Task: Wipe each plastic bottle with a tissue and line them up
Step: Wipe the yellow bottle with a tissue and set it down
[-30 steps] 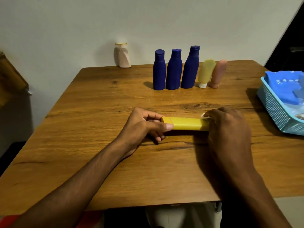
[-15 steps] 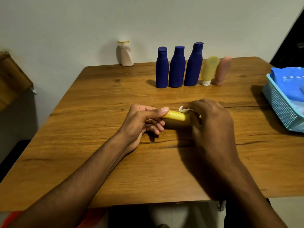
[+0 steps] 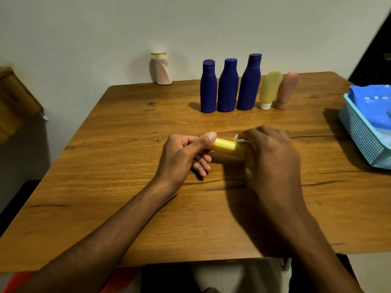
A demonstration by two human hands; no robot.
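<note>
At the centre of the wooden worktop [image 3: 131, 166], a yellow bottle [image 3: 226, 145] lies sideways between both hands, just above the surface. Left hand [image 3: 182, 157]: thumb and curled fingers [image 3: 208, 138] pinch the bottle's left end. Right hand [image 3: 273, 157]: fingers are curled round the bottle's right portion, pressing a white tissue [image 3: 239, 139] against it; only a corner of the tissue shows. Near the far edge, three dark blue bottles [image 3: 228, 85], a pale yellow tube [image 3: 269, 89] and a pink tube [image 3: 286, 89] stand in a row, closely spaced. A white bottle [image 3: 160, 68] stands apart at the far edge by the wall. A light blue basket [image 3: 364, 138] holding blue material sits at the right edge.
</note>
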